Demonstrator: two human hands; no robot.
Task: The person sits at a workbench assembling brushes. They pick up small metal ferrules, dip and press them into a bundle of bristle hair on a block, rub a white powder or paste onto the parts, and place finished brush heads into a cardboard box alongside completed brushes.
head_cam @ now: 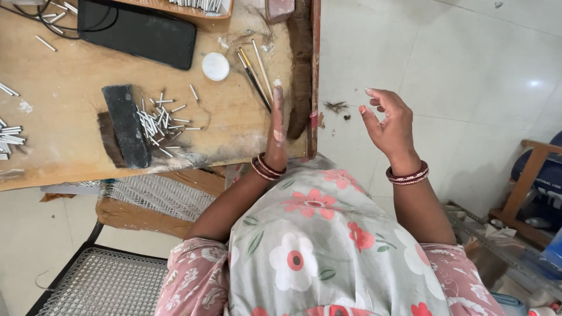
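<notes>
Both hands empty. Left hand [276, 126] flat, fingers straight and together, edge-on over the wooden table [64, 134], just beside the thin brushes [254, 75]. Right hand [389, 124] open, fingers loosely curled, raised above the tiled floor [456, 70], apart from everything. Further left: small metal tubes [161, 120] scattered next to a dark block [127, 124], white lid [215, 66], black phone [137, 30].

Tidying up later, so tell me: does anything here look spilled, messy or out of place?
Yes. Short silver metal tubes lie scattered loosely beside the dark rectangular block on the wooden table, and a brown hair tuft lies on the white floor tiles. Both hands are empty.
</notes>
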